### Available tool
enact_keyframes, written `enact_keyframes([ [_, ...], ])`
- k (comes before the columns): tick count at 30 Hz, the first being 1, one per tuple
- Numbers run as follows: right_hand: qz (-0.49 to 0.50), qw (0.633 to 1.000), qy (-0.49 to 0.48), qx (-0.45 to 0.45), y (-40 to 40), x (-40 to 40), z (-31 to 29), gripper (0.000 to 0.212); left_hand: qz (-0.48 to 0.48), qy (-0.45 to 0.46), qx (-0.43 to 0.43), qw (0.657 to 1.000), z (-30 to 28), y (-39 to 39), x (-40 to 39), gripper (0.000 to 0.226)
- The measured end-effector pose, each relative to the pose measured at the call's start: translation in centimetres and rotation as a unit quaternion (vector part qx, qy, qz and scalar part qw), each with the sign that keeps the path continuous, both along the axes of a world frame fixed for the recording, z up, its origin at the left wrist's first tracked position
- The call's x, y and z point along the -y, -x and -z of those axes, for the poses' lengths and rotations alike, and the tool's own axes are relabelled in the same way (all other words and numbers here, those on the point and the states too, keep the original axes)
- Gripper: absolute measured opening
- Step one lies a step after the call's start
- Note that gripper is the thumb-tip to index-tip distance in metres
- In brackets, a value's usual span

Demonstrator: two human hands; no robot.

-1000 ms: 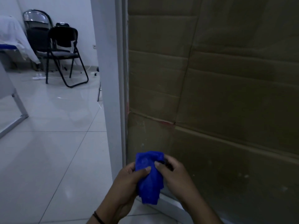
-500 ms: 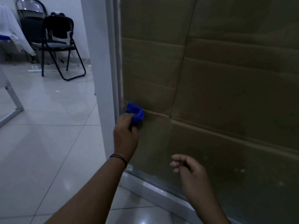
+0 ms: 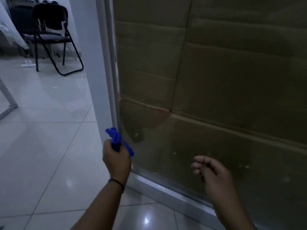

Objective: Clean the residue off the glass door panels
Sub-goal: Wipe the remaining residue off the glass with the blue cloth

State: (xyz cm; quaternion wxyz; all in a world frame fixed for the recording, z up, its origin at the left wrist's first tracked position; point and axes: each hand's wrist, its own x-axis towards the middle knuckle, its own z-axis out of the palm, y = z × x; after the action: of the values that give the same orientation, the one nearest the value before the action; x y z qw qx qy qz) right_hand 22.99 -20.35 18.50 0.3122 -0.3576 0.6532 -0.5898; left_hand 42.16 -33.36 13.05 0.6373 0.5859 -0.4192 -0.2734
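Note:
A glass door panel (image 3: 174,143) fills the right side, with brown cardboard behind it and small white specks of residue low on the glass. My left hand (image 3: 116,159) is shut on a bunched blue cloth (image 3: 116,140), held at the panel's lower left edge beside the grey frame (image 3: 112,80). My right hand (image 3: 214,176) hovers lower right, close to the glass, fingers loosely curled and holding nothing.
The aluminium bottom rail (image 3: 167,191) runs along the floor under the glass. White floor tiles (image 3: 41,138) stretch to the left. Black folding chairs (image 3: 49,35) stand at the far left back. A grey metal leg (image 3: 8,103) angles in at the left edge.
A second ago both hands held the cloth. The right hand let go, and the left hand took the cloth up to the cardboard seam, then down along the frame edge.

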Motion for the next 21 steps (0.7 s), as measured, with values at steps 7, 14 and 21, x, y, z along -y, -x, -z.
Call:
enact_keyframes([
  [7,0.014,1.000,-0.019,-0.011,0.8,-0.6,0.5,0.035,0.066,0.030,0.189,0.979,-0.1,2.1,1.4,0.025],
  [14,0.047,0.998,-0.030,-0.009,1.3,-0.7,0.9,0.032,0.234,0.120,0.270,0.926,-0.3,10.2,-4.7,0.025],
  [21,0.077,0.997,-0.012,0.019,3.2,-2.7,0.7,0.029,0.090,0.059,0.066,0.992,-1.6,3.4,-2.7,0.031],
])
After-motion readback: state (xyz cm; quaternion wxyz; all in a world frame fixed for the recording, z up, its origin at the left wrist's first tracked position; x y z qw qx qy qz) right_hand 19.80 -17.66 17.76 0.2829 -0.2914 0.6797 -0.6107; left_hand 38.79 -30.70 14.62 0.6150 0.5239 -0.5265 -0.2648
